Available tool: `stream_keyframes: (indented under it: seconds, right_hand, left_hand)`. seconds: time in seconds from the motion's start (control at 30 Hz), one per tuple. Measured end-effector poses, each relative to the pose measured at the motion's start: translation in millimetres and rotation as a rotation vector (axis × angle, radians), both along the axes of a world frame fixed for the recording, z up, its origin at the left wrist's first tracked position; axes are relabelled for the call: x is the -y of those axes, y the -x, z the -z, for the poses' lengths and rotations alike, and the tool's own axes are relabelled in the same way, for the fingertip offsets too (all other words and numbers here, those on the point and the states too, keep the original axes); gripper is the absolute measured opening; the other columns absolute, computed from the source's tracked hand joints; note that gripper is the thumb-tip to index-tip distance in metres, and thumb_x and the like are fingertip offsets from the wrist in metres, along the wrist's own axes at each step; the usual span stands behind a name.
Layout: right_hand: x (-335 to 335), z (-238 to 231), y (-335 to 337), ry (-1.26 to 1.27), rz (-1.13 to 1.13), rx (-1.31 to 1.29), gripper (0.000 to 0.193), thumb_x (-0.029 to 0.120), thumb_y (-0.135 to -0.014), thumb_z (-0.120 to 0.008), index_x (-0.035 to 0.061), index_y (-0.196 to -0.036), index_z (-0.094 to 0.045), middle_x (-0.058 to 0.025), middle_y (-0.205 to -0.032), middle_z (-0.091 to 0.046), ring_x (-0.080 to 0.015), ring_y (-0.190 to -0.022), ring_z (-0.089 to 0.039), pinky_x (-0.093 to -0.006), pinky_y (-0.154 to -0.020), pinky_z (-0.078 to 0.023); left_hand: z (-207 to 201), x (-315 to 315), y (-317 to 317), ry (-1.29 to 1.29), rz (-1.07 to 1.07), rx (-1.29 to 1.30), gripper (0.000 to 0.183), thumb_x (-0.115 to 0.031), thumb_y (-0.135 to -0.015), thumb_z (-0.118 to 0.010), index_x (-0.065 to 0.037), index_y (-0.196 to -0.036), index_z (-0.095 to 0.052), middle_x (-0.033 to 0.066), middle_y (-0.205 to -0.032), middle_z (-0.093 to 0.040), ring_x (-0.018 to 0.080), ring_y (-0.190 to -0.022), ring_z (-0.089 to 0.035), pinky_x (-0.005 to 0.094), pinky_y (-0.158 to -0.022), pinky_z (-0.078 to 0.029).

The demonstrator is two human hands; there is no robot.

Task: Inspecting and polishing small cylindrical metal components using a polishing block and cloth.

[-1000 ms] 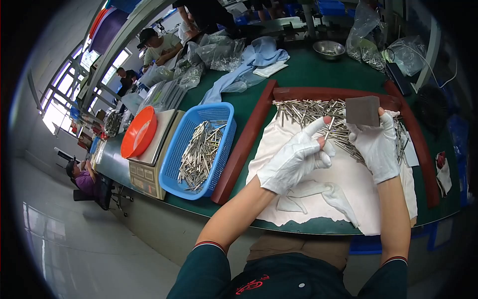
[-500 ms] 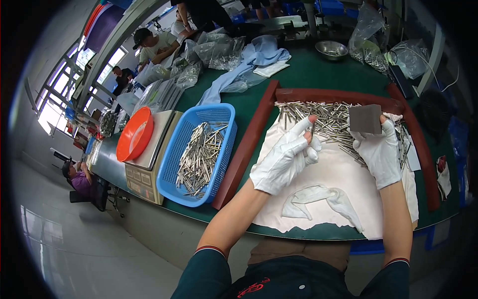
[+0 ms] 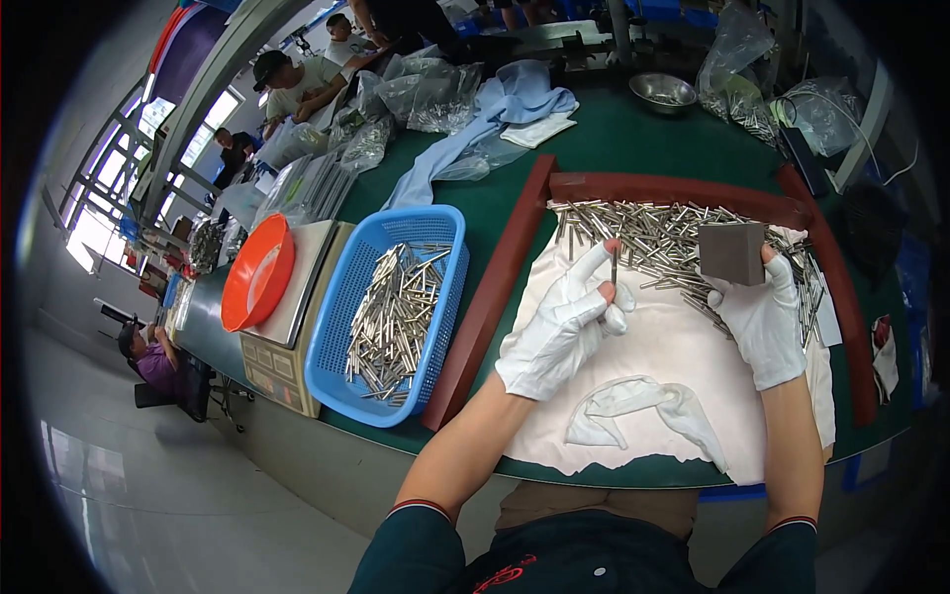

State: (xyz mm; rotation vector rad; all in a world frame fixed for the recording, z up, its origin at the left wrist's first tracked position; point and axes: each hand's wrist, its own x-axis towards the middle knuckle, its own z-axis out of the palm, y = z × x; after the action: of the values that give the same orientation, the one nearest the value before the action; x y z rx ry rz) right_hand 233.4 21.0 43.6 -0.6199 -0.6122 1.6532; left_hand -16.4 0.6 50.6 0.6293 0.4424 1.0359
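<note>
My left hand (image 3: 564, 332), in a white glove with bare fingertips, pinches a thin metal pin (image 3: 615, 265) upright between thumb and forefinger. In my right hand (image 3: 762, 322), gloved the same way, is a flat dark grey-brown square block (image 3: 731, 253), held up by its edge with the thumb at its right side. Both hands are above a pale pink cloth (image 3: 673, 346). Behind them spreads a heap of loose metal pins (image 3: 643, 238). A crumpled white cloth piece (image 3: 643, 401), perhaps a glove, lies between my forearms.
Dark red bars (image 3: 673, 186) frame the cloth's left, back and right. Left stands a blue basket (image 3: 324, 346) of similar pins, then a scale (image 3: 280, 371) bearing an orange bowl (image 3: 259, 272). Farther back are a metal bowl (image 3: 663, 92), plastic bags and a light-blue cloth (image 3: 520, 104). Other people sit beyond.
The pin in my left hand now stands upright and shows more clearly between the fingertips. My right hand still holds the block, tilted slightly differently. The whole view has shifted a little.
</note>
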Motion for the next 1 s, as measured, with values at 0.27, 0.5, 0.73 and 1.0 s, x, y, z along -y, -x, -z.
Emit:
stream_keyframes:
  seconds: [0.27,0.5,0.73,1.0]
  right_hand:
    - [11,-17,15,-0.115,0.051,0.327,0.059,0.039,-0.084,-0.065,0.0014,-0.126,-0.051,-0.0051,-0.118,-0.056,-0.0154,-0.108,-0.052,-0.0295,-0.097,-0.038]
    - [17,-14,24,-0.492,0.336,1.011,0.074,0.024,-0.07,-0.077,-0.0002,-0.131,-0.044,-0.012,-0.123,-0.051,-0.0245,-0.113,-0.049,-0.035,-0.099,-0.038]
    - [25,-16,30,-0.926,0.435,1.435,0.078,0.02,-0.059,-0.078,0.004,-0.129,-0.046,-0.0135,-0.121,-0.05,-0.0303,-0.108,-0.049,-0.0395,-0.093,-0.041]
    - [23,-19,32,-0.956,0.434,1.49,0.078,0.021,-0.054,-0.077,0.0048,-0.126,-0.049,-0.0129,-0.117,-0.051,-0.0299,-0.103,-0.049,-0.0397,-0.087,-0.043]
  left_hand:
    - [1,4,-2,-0.108,0.016,-0.176,0.076,-0.017,-0.088,-0.065,-0.007,-0.147,-0.018,0.0153,-0.089,-0.063,0.0143,-0.069,-0.062,0.0267,-0.072,-0.048]
    - [-6,14,-12,-0.124,-0.014,-0.317,0.083,-0.024,-0.081,-0.073,-0.004,-0.145,-0.024,0.0106,-0.075,-0.064,0.0146,-0.064,-0.061,0.0236,-0.063,-0.047]
    - [-11,15,-9,-0.237,0.076,-0.456,0.069,-0.01,-0.091,-0.057,-0.003,-0.147,-0.017,0.0105,-0.078,-0.064,0.0128,-0.066,-0.061,0.0247,-0.068,-0.048]
    - [-14,14,-8,-0.19,0.125,-0.506,0.068,-0.01,-0.09,-0.057,-0.002,-0.146,-0.019,0.0082,-0.076,-0.062,0.0098,-0.061,-0.057,0.0231,-0.062,-0.046]
